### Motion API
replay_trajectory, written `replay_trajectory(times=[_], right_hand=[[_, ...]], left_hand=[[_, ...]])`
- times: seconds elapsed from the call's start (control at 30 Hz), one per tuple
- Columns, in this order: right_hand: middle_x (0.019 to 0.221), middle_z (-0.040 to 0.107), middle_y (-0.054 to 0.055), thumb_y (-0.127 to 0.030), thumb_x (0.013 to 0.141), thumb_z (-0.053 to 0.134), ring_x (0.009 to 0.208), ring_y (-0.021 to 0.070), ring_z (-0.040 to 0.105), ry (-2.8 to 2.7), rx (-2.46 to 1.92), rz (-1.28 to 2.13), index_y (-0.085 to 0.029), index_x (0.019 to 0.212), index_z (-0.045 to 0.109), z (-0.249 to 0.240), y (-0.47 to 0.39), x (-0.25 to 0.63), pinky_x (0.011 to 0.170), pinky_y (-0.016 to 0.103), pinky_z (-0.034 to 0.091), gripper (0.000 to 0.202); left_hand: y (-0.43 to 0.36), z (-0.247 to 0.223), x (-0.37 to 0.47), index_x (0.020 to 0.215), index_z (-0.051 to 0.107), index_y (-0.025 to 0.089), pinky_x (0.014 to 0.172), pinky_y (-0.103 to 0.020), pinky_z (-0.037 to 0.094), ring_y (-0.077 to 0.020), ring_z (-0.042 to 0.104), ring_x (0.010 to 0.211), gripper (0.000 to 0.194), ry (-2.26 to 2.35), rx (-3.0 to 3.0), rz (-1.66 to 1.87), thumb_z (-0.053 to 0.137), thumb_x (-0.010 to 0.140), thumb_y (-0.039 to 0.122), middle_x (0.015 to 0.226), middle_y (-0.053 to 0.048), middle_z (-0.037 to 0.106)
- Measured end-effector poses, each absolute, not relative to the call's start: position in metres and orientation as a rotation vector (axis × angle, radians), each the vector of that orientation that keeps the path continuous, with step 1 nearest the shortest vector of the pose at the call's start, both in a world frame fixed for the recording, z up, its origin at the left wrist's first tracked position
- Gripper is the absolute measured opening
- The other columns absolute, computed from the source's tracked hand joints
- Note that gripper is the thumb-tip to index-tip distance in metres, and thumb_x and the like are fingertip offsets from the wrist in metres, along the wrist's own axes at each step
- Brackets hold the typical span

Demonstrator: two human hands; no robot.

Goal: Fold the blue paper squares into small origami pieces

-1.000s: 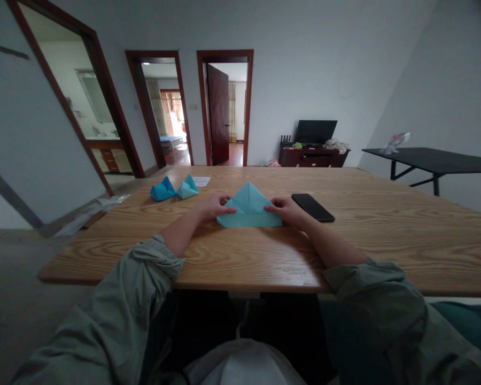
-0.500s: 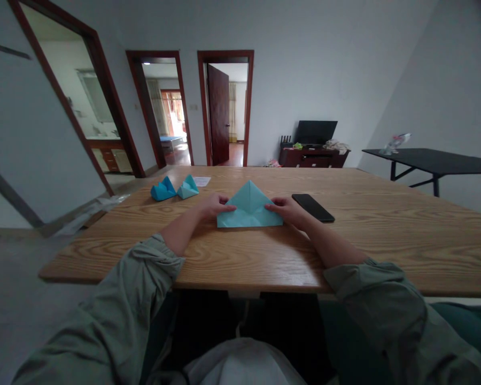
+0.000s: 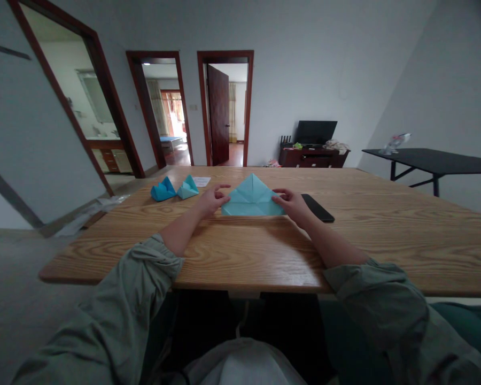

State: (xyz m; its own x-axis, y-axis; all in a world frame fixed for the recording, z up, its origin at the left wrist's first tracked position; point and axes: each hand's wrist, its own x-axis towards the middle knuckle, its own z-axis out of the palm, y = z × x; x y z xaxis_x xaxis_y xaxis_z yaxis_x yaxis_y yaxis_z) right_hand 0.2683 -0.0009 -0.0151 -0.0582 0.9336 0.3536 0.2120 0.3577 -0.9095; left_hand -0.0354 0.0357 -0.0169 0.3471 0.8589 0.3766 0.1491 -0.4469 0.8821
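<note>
A light-blue sheet of folded paper (image 3: pixel 252 195) stands out over the table, with a triangular peak at the top and a straight strip along its bottom edge. My right hand (image 3: pixel 291 203) pinches its right side between thumb and fingers. At the opposite side, my left hand (image 3: pixel 211 200) has its thumb on the paper's left edge, while its index finger points outward, off the sheet. A crease runs across the paper above the strip. The fingers behind the sheet are hidden.
Two folded paper pieces, one darker blue (image 3: pixel 162 190) and one pale blue (image 3: pixel 188 188), rest left on the wooden table (image 3: pixel 248 256). A small white paper slip (image 3: pixel 201 182) lies behind them. A black phone (image 3: pixel 319 209) is beside my right hand.
The paper has been raised and tipped, its bottom edge now higher and a cross crease showing. My left index finger has lifted away, and my right hand has shifted slightly up and right.
</note>
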Motion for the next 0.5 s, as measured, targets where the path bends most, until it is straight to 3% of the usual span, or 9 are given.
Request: replay_trajectory(times=[0.1,0.23,0.33,0.5], right_hand=[[0.072,0.064,-0.001,-0.050,0.070,0.068,0.059,0.0119,0.053,-1.525,-1.054,0.828,-0.023,0.124,0.054,-0.015,-0.001,0.268,0.055,0.024,0.041,0.062],[0.082,0.067,0.003,-0.048,0.072,0.065,0.070,0.0132,0.055,-1.541,-1.084,0.741,-0.017,0.102,0.068,-0.014,0.000,0.268,0.062,0.024,0.042,0.043],[0.087,0.068,0.005,-0.047,0.071,0.065,0.075,0.0145,0.056,-1.524,-1.104,0.728,-0.016,0.096,0.070,-0.013,-0.001,0.267,0.066,0.025,0.043,0.040],[0.083,0.067,0.005,-0.047,0.070,0.067,0.066,0.0129,0.056,-1.460,-1.112,0.899,-0.016,0.103,0.069,-0.009,-0.004,0.268,0.059,0.025,0.045,0.044]], left_hand=[[0.035,-0.017,-0.034,0.117,0.056,0.016,0.052,-0.020,0.038,-0.0085,0.050,0.055,0.053,0.899,1.838,1.159,0.066,0.072,0.041,0.069,0.002,0.060],[0.033,-0.015,-0.034,0.100,0.068,0.012,0.055,-0.021,0.039,-0.0103,0.050,0.061,0.044,1.007,1.957,1.123,0.065,0.072,0.046,0.075,-0.003,0.064],[0.029,-0.012,-0.036,0.107,0.069,0.013,0.056,-0.022,0.039,-0.0110,0.051,0.061,0.050,1.050,2.013,1.083,0.068,0.070,0.046,0.076,-0.003,0.064],[0.022,-0.007,-0.037,0.115,0.065,0.014,0.062,-0.025,0.043,-0.0136,0.055,0.066,0.062,1.001,1.946,1.064,0.077,0.061,0.041,0.078,-0.002,0.065]])
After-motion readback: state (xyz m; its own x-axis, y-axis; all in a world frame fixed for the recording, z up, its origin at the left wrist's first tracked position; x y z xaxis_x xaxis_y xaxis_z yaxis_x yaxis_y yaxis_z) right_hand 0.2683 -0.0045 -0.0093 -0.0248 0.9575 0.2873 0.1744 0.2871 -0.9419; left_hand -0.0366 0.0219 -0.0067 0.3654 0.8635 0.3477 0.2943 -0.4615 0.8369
